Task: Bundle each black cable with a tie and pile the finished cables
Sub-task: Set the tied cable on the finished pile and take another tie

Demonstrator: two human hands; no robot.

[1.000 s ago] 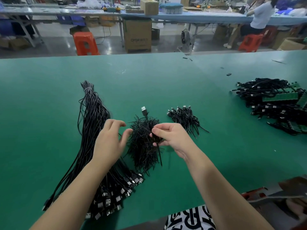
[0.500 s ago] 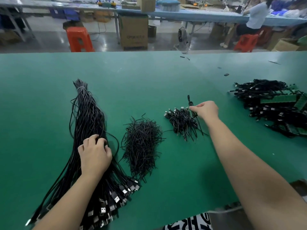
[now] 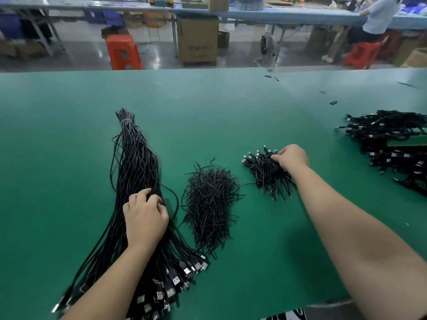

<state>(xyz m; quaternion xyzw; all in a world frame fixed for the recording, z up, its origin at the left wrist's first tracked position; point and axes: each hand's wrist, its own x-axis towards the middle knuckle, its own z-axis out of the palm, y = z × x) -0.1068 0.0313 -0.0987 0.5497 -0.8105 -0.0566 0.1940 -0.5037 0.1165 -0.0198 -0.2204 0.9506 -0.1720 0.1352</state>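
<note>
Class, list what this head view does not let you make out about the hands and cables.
- Left hand: fingertips buried in the long cables; grip unclear.
- Right hand: fingertips hidden in the small pile; whether it holds a cable, unclear.
- Far pile: cut off by right edge.
- Ties: too tangled to count.

**Bare arms, patterned cloth at the bottom edge**

From my seat I see both arms bare from the hands back to where they leave view: no sleeves, no gloves. The left hand (image 3: 145, 218) carries no ring, and I see no watch or band on its wrist. The right hand (image 3: 292, 156) and its forearm are just as plain. Fingernails look short and unpainted, as far as I can tell. At the bottom edge, between the arms, I catch a scrap of black-and-white patterned clothing (image 3: 286, 316); its cut is hidden.
</note>
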